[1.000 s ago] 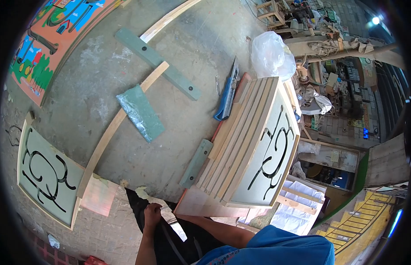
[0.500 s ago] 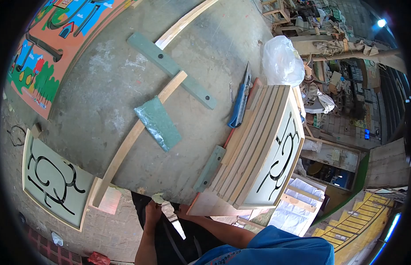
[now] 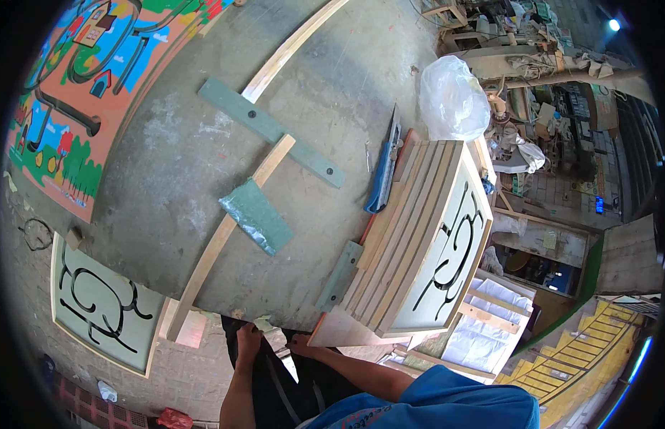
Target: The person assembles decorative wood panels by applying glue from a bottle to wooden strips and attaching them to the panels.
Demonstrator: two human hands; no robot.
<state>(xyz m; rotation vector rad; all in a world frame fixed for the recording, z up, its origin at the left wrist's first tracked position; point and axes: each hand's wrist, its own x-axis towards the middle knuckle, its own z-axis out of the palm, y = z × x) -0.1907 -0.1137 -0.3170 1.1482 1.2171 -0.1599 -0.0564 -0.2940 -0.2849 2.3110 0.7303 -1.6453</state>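
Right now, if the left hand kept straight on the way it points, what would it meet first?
Probably the table's near edge, just ahead of the left hand; depth is unclear, so it might pass under or over.

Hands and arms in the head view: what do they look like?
Left hand and right hand are bare, gloveless. The right arm leaves the short sleeve of a blue shirt with lettering; the left forearm is bare, its sleeve out of view.
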